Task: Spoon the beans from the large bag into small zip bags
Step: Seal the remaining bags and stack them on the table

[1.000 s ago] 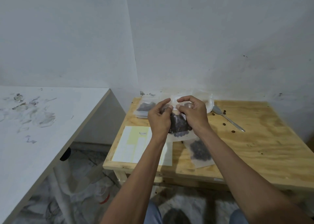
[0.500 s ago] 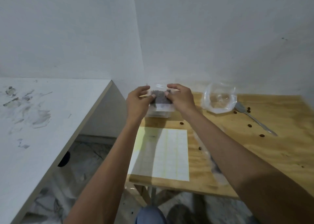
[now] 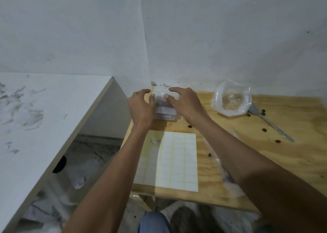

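At the back left corner of the wooden table (image 3: 292, 153), my left hand (image 3: 141, 107) and my right hand (image 3: 185, 103) hold a small zip bag (image 3: 160, 98) of dark beans between thumbs and fingers. It sits on top of a stack of filled small bags (image 3: 166, 115). The large clear bag (image 3: 231, 98) stands open to the right and looks nearly empty. A metal spoon (image 3: 270, 124) lies beside it on the wood.
A white label sheet (image 3: 177, 162) lies near the table's front edge. Loose beans (image 3: 264, 129) are scattered around the spoon. A blurred clear bag (image 3: 230, 179) lies partly under my right forearm. A smudged grey table (image 3: 35, 126) stands to the left, walls close behind.
Both hands carried the filled small bag from the table's middle to the back left corner and lowered it onto the stack. The view turned left.
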